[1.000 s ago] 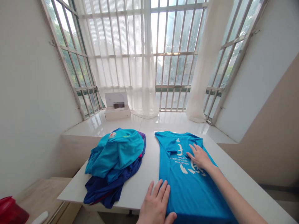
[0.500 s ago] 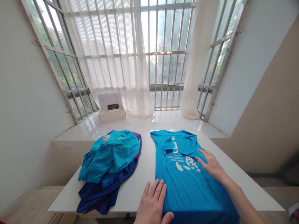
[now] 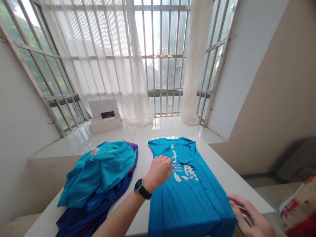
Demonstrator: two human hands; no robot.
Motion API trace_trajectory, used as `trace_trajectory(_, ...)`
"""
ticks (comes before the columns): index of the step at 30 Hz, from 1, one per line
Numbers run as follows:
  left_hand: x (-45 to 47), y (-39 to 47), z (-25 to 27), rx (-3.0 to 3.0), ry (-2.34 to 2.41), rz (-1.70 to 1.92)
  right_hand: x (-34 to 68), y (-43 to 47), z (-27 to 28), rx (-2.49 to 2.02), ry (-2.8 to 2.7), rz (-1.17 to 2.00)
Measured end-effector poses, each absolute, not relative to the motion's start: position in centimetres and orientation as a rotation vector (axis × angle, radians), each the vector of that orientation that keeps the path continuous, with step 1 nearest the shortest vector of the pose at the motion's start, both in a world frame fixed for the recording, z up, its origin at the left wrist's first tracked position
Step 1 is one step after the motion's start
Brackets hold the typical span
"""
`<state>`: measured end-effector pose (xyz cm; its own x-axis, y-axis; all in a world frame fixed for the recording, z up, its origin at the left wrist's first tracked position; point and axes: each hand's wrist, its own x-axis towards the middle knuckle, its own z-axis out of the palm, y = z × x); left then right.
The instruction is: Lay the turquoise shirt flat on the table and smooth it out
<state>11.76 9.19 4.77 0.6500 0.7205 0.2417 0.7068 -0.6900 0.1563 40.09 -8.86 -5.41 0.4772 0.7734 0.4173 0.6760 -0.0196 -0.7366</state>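
A blue long-sleeved shirt point(image 3: 182, 200) lies spread back side up on the white table, with white print on it and its lower end hanging over the front edge. My left hand point(image 3: 159, 169), wearing a black watch point(image 3: 142, 189) on the wrist, is over the shirt's upper left part beside the lettering. Its fingers are bent and close together, and it covers the left sleeve area. At the shirt's lower right edge is my right hand point(image 3: 254, 215), thumb and fingers apart; whether it touches the cloth is unclear.
To the left sits a heap of crumpled clothes point(image 3: 98, 177), turquoise on top and dark blue below. A white box point(image 3: 106, 123) with a dark phone point(image 3: 108, 114) stands on the sill by the barred window. A paper bag point(image 3: 300, 207) is at the lower right.
My left hand has moved from the shirt's lower left edge up to its upper left. My right hand has gone from the right sleeve down to the lower right edge. The view has turned right.
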Motion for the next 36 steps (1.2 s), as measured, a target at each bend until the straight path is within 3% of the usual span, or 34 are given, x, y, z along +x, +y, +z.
trace_trajectory(6, 18.8, 18.9, 4.4, 2.790, 1.242, 0.343, 41.7, 6.6, 1.6, -1.685, -1.571, 0.338)
trace_trajectory(15, 25.0, 27.5, 0.3, 2.766, 1.332, 0.313, 46.1, 24.8, -3.0, -1.785, -1.793, 0.211)
trace_trajectory(23, 25.8, 29.5, -3.5, 2.750, 1.384, 0.326, 48.3, 28.2, -5.9, -1.872, -1.972, 0.314)
trace_trajectory(36, 25.2, 30.0, -3.2, 2.771, 1.298, 0.301, 50.6, 27.8, -4.7, -1.896, -1.999, 0.458)
